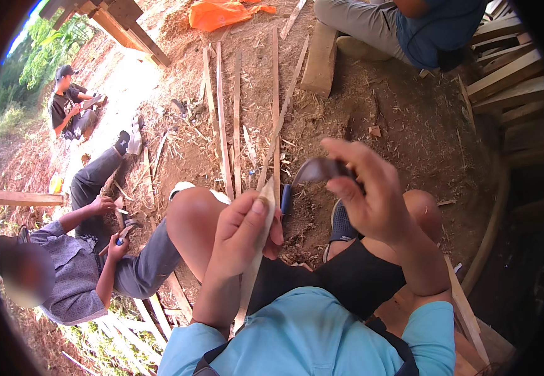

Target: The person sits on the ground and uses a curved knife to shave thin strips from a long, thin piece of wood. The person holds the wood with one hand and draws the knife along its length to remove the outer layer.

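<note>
My left hand (242,227) is closed round a flat, pale strip of wood (250,276). The strip runs from near my chest up past my thumb, between my bare knees. To its right, my right hand (372,191) is raised above my right knee. A dark, curved, blade-like tool (319,169) sits between that hand's thumb and fingers, its tip toward the strip but apart from it. Motion blurs the tool, and its handle is hidden by the hand. Just right of my left hand, a blue rod-shaped handle (285,199) shows over the ground.
Several long thin strips (237,119) lie on the dirt ahead, beside a wooden block (320,62). A co-worker (77,269) sits close on my left with a tool; another person (71,103) sits farther off. Someone in blue (438,31) sits ahead right, near stacked timber (510,81).
</note>
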`<state>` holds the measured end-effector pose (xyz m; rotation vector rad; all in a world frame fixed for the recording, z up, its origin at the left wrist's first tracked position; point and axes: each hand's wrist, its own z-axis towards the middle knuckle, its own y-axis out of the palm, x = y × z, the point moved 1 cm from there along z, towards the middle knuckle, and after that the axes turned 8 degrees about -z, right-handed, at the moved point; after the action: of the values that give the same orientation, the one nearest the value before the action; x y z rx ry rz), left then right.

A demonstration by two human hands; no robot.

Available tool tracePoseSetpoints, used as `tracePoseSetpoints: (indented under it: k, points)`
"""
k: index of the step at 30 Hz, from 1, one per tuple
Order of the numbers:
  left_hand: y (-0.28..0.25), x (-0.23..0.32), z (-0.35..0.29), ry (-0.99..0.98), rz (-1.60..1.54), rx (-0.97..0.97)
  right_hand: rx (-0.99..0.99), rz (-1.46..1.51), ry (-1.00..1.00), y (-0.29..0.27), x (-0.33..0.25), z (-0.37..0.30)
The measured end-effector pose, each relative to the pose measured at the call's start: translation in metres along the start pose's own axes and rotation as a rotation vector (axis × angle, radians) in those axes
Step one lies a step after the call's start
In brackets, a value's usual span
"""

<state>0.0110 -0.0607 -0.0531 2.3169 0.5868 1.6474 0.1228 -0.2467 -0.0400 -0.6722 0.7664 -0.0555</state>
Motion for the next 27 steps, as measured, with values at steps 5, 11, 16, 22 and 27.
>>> tracePoseSetpoints:
  k: [5, 11, 16, 22, 27]
  points:
    - [-0.002, 0.004, -0.008, 0.057, -0.058, -0.028, -0.174, 0.104, 0.012, 0.016, -0.007, -0.003]
    - [0.001, 0.005, -0.006, 0.030, -0.066, -0.038, -0.294, 0.132, 0.003, 0.015, -0.007, -0.001]
    - [-0.002, 0.000, -0.005, -0.005, -0.022, -0.012, -0.240, 0.148, -0.001, 0.019, -0.011, -0.005]
    - [-0.003, 0.004, -0.008, -0.046, -0.055, -0.084, -0.271, 0.179, -0.008, 0.019, -0.010, -0.006]
    - [-0.003, 0.006, -0.007, -0.009, -0.202, -0.135, -0.176, 0.117, -0.026, 0.019, -0.013, -0.003]
